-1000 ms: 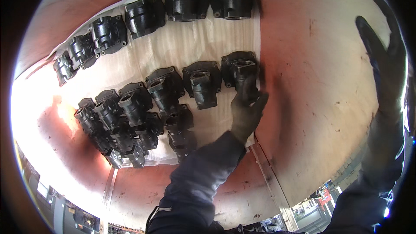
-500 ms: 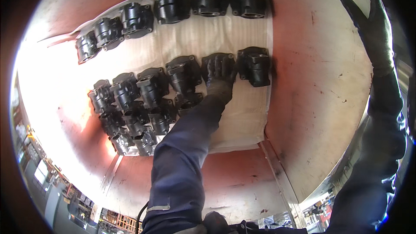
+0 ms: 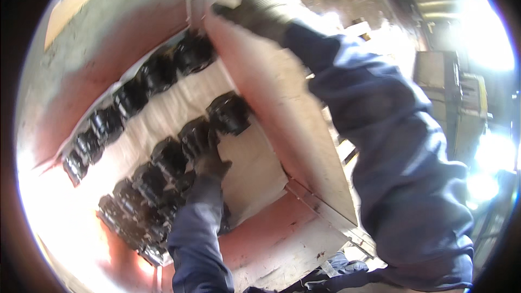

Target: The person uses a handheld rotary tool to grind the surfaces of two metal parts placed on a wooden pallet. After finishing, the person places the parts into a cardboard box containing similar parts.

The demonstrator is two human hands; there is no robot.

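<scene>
From the head camera, looking down into a deep wooden crate: my left hand [image 3: 210,164] is down on the near row of black cast parts [image 3: 168,157], gloved fingers curled onto one of them, though glove and casting are both so dark I cannot tell whether I'm really clenching it or just pressing on top. The castings sit shoulder to shoulder in two slanting rows, the far row [image 3: 138,89] tight along the back wall, which packs them snug so they can't roll. They rest on a pale liner sheet [image 3: 255,168], a cushion between metal and boards. My right hand [image 3: 255,2] is up high, clamped over the top edge of the crate's side wall [image 3: 282,114], bracing me as I lean in. The inner walls are reddish plywood. Beyond the wall, bright glare and blurred workshop equipment [image 3: 445,92].
</scene>
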